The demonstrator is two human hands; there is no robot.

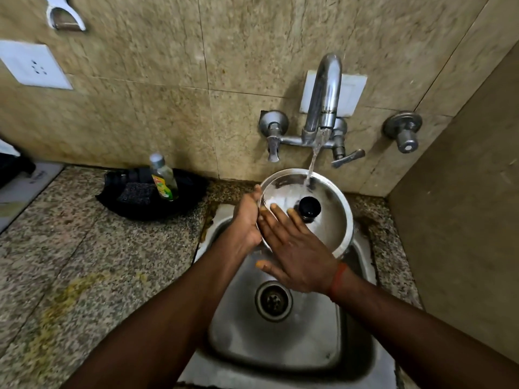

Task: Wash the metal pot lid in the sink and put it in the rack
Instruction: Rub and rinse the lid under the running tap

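Note:
A round metal pot lid [328,220] with a black knob [309,206] is held tilted over the steel sink [280,341], its top facing me. Water from the tap [323,102] falls on its upper edge. My left hand [247,220] grips the lid's left rim from behind. My right hand [295,248] lies flat on the lid's face with straight fingers, fingertips just left of the knob. No rack is in view.
A green dish soap bottle [164,178] stands in a black tray [151,195] with a scrubber on the speckled granite counter [84,262], left of the sink. Tap valves [273,130] sit on the tiled wall. A side wall [463,220] closes the right.

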